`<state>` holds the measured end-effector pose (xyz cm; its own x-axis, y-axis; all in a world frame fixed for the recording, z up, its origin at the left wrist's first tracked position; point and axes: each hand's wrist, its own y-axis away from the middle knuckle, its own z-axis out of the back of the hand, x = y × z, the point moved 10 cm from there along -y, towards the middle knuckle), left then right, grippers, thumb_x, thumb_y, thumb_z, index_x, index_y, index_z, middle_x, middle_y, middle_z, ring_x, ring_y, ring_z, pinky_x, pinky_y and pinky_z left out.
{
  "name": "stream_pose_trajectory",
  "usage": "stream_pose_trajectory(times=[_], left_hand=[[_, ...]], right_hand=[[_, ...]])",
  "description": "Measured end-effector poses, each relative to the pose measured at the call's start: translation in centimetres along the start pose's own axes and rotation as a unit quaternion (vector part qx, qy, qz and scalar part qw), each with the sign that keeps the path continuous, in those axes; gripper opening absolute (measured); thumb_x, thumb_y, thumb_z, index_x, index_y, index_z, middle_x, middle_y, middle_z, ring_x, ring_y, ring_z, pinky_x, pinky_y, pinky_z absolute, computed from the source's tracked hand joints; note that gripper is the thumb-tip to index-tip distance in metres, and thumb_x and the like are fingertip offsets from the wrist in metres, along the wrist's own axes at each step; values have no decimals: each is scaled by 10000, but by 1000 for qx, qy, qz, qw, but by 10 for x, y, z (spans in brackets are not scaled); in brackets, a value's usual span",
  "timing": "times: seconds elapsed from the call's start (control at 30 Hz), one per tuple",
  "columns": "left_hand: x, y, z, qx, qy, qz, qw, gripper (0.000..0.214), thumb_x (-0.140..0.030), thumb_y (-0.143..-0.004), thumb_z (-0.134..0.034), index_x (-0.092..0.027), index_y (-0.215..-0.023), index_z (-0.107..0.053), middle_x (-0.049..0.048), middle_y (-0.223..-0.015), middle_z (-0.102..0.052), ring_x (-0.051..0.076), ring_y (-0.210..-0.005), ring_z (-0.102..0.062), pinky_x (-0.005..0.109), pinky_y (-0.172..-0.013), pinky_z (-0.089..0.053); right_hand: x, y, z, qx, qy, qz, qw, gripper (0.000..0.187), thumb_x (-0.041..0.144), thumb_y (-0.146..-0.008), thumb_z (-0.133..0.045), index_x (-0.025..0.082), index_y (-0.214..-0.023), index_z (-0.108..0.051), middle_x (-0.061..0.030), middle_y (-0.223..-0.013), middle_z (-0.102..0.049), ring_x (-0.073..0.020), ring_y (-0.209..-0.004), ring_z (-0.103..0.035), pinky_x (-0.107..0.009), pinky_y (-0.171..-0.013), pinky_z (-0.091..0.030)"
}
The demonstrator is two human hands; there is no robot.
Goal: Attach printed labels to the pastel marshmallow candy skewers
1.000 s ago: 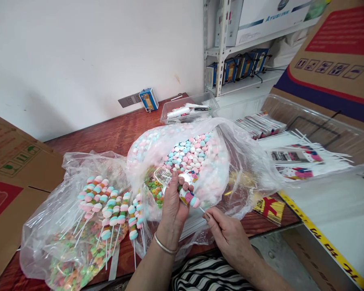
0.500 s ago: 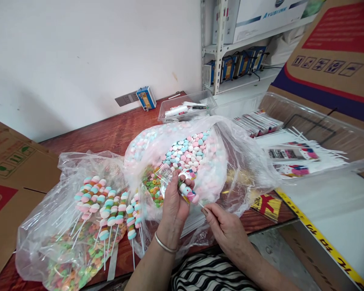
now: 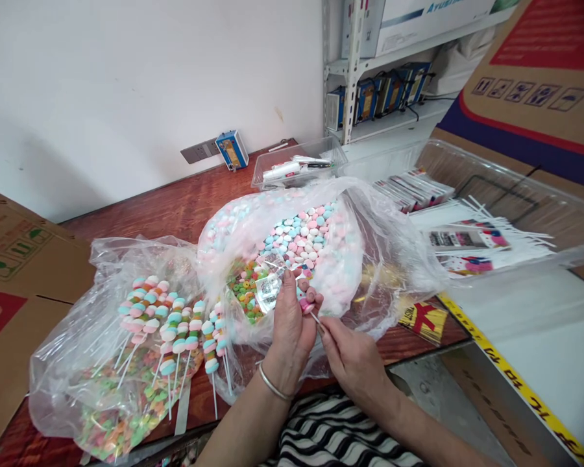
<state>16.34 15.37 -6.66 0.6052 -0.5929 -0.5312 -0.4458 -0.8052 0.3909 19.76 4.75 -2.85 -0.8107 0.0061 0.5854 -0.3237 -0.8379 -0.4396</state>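
Note:
My left hand (image 3: 292, 321), with a bangle on its wrist, is closed around a candy skewer (image 3: 306, 303), mostly hidden by the fingers. A clear printed wrapper (image 3: 268, 292) sticks out past the thumb on the left. My right hand (image 3: 353, 353) pinches the white stick (image 3: 315, 317) at the skewer's lower end. Just behind my hands, an open plastic bag (image 3: 355, 201) holds pink, white and blue candies (image 3: 304, 230) and green and orange candy rings (image 3: 243, 288). To the left, several finished-looking candy skewers (image 3: 180, 331) lie on another plastic bag (image 3: 61, 389).
A clear bin (image 3: 555, 194) on the right holds printed wrappers (image 3: 467, 239) and white sticks. A small clear tray (image 3: 343, 155) with pens stands at the back. Cardboard boxes (image 3: 14, 259) flank the wooden table (image 3: 175, 201). Yellow twist-tie packaging (image 3: 425, 318) lies near the right edge.
The skewer has gone deeper into my left hand, so less candy shows. My right hand has moved slightly left, up against the left hand. The view has shifted a little.

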Motion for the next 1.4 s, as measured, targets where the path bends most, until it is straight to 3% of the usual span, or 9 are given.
stream_pose_trajectory(times=[0.2, 0.33, 0.47, 0.6, 0.7, 0.83, 1.0, 1.27, 1.4], left_hand=[[-13, -2, -4, 27, 4, 4, 1000, 276, -406, -858, -651, -149, -947, -609, -6, -758, -563, 106, -677, -594, 262, -709, -530], [-25, -5, -6, 36, -12, -30, 999, 279, -299, -796, -740, -159, -1005, -619, -57, -688, -507, 50, -537, -504, 193, -571, -475], [3, 3, -9, 47, -13, 8, 999, 225, -276, -774, -760, -153, -863, -594, -96, -573, -394, 14, -425, -349, 151, -466, -372], [20, 10, -7, 51, -7, 30, 998, 217, -301, -790, -738, -150, -846, -592, -58, -629, -494, 49, -533, -497, 195, -614, -477], [5, 7, -4, 43, -10, 11, 999, 269, -302, -771, -754, -158, -957, -623, -20, -763, -583, 88, -660, -586, 236, -701, -510], [-21, 0, -5, 56, -11, -25, 998, 241, -270, -786, -738, -164, -978, -639, -45, -698, -542, 70, -606, -548, 238, -706, -506], [-21, 3, -7, 72, -27, -43, 996, 250, -287, -823, -703, -174, -1032, -626, -66, -646, -498, 55, -551, -496, 240, -696, -484], [9, 19, 2, 75, -110, -20, 991, 269, -320, -789, -732, -175, -993, -632, 9, -802, -630, 118, -786, -583, 245, -797, -444], [7, 22, 14, 55, -157, -18, 986, 234, -344, -800, -717, -164, -932, -649, 26, -876, -650, 127, -812, -574, 249, -791, -442]], right_hand=[[-17, 1, -2, 22, -90, -76, 993, 221, 235, -998, -383, 184, -1001, -598, -35, -780, -707, -168, -676, -684, -244, -611, -461], [-12, 1, -1, 25, -76, -58, 995, 232, 241, -999, -384, 181, -968, -606, -19, -718, -686, -154, -600, -667, -237, -562, -438], [-4, -7, -1, 8, -36, -33, 999, 258, 227, -999, -364, 151, -966, -608, -52, -731, -710, -168, -601, -683, -245, -552, -430], [-8, -15, 0, -14, -22, -37, 999, 258, 246, -1010, -367, 149, -985, -604, -71, -809, -740, -182, -674, -713, -248, -585, -445], [-8, -16, 2, -20, -23, -23, 999, 261, 263, -1015, -374, 146, -996, -607, -58, -775, -727, -174, -627, -695, -254, -576, -435], [-12, -13, -3, 18, -109, -61, 992, 237, 274, -1004, -397, 155, -1070, -592, -43, -821, -716, -170, -681, -681, -248, -603, -442], [-18, -7, -20, 80, -230, -137, 960, 306, 334, -1007, -368, 198, -818, -567, 5, -665, -619, -142, -581, -571, -226, -540, -412], [-24, -17, -16, -5, -229, -149, 962, 298, 338, -987, -396, 185, -855, -614, -29, -763, -653, -165, -684, -617, -234, -626, -458], [-26, -16, -11, -28, -213, -142, 966, 285, 319, -990, -397, 186, -894, -630, -17, -731, -648, -158, -638, -609, -228, -593, -446]])
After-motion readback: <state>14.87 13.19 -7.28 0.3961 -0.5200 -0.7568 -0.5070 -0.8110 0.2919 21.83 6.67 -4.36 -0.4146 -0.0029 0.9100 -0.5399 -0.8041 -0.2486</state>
